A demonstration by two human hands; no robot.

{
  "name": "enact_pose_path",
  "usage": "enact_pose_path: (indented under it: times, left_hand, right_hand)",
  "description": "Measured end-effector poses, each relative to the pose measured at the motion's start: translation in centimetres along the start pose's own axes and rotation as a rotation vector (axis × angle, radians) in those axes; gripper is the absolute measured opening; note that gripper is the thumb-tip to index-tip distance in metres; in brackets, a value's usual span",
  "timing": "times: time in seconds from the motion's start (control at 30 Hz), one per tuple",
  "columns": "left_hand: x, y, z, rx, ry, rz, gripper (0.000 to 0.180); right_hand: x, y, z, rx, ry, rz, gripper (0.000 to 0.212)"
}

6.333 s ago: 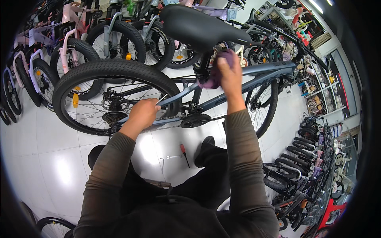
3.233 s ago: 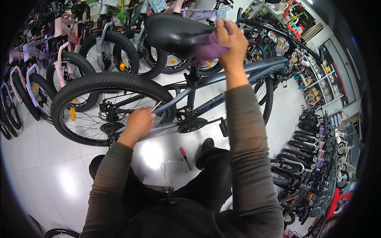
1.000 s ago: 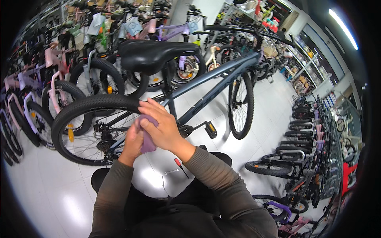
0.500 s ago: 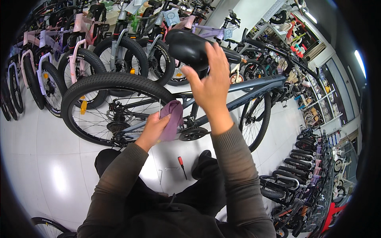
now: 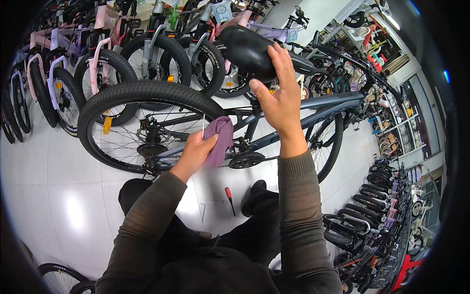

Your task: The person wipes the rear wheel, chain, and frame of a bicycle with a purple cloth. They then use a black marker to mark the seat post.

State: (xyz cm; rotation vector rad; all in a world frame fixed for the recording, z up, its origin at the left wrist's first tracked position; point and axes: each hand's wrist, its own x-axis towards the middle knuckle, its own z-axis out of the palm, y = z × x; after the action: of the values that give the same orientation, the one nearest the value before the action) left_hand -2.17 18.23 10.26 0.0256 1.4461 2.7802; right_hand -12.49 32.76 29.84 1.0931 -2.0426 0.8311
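Observation:
A blue-grey mountain bike [image 5: 311, 116] stands across in front of me, its rear wheel [image 5: 147, 84] at the left. My left hand [image 5: 195, 148] is closed round a purple cloth [image 5: 221, 139] and a thin metal rod [image 5: 203, 122], whose lower part is hidden in the fingers. This hand is near the bike's crank and chainring [image 5: 246, 160]. My right hand [image 5: 283, 100] is raised at the black saddle [image 5: 249, 51], fingers stretched out and thumb apart. Its fingertips overlap the saddle's side; whether they press on it I cannot tell.
On the floor between my legs lie a red-handled screwdriver [image 5: 228, 195], a small spanner [image 5: 217, 202] and an L-shaped hex key [image 5: 202, 212]. Pink, purple and grey bikes [image 5: 103, 54] line the far side. More bikes [image 5: 360, 210] stand at the right. Another wheel [image 5: 61, 269] shows at lower left.
The view has shifted, so the bike and both hands sit a little further right. My right hand's fingers look slightly more bent beside the saddle. The left hand keeps the cloth and rod.

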Motion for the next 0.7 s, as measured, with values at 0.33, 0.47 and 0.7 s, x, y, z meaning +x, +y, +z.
enact_pose_path:
  times: [0.33, 0.47, 0.7]
  left_hand:
    - [0.0, -0.2, 0.2, -0.063, -0.038, 0.021, 0.028]
    - [0.3, -0.4, 0.1, -0.037, -0.024, 0.013, 0.027]
    - [0.4, -0.6, 0.2, -0.068, -0.012, 0.003, 0.026]
  right_hand:
    - [-0.2, 0.0, 1.2, 0.05, 0.121, 0.019, 0.058]
    - [-0.2, -0.3, 1.3, 0.056, 0.132, 0.037, 0.058]
    - [-0.3, -0.3, 1.5, 0.055, 0.141, 0.023, 0.057]
